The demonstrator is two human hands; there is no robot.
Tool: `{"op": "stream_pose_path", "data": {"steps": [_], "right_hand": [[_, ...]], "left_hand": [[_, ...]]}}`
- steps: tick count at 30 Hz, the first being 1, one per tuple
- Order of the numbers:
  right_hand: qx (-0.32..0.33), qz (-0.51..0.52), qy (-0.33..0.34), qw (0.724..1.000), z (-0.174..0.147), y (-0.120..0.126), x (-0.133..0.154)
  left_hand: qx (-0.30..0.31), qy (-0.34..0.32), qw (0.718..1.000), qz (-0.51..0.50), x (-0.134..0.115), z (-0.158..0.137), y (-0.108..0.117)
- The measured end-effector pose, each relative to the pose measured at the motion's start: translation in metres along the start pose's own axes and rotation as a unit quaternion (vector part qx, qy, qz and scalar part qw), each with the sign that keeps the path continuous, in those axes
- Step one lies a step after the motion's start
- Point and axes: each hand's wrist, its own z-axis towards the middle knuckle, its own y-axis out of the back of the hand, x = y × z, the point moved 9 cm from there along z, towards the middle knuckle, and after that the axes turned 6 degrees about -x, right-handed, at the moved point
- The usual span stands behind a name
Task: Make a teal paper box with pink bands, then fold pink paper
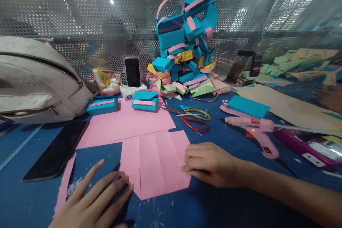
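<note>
A pink paper sheet [160, 167] with several vertical fold lines and a slit near its lower left lies in front of me. My left hand [97, 197] is spread open, its fingertips at the sheet's left edge. On the other side my right hand [210, 164] has its fingers curled and pinches the sheet's right edge. Behind lies a larger pink sheet [128, 123], with a small blue paper box [145, 101] banded in pink on its far part. A torn pink strip [65, 183] rests beside my left hand.
Scissors [196, 121] with red and yellow handles and a pink glue gun [255, 128] lie to the right. A dark phone [57, 151] and a white bag [40, 82] are at left. Blue and pink paper boxes [172, 39] pile up against the perforated metal screen [80, 10].
</note>
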Motion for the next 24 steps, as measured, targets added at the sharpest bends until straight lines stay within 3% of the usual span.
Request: {"op": "stream_pose_path", "data": {"steps": [10, 15, 20, 24], "right_hand": [[-0.004, -0.040, 0.003, 0.999, -0.001, 0.004, 0.002], [-0.031, -0.074, -0.052, 0.995, -0.003, 0.011, -0.012], [-0.037, -0.021, -0.097, 0.994, -0.003, 0.015, -0.021], [-0.047, 0.034, -0.088, 0.994, -0.002, 0.017, -0.017]], "left_hand": [[-0.010, 0.067, 0.998, -0.015, 0.012, 0.000, 0.002], [-0.010, 0.118, 0.993, -0.026, 0.019, -0.004, -0.002], [0.029, 0.106, 0.994, -0.020, 0.013, -0.006, -0.009], [0.005, 0.100, 0.993, -0.065, 0.006, 0.004, -0.003]]}}
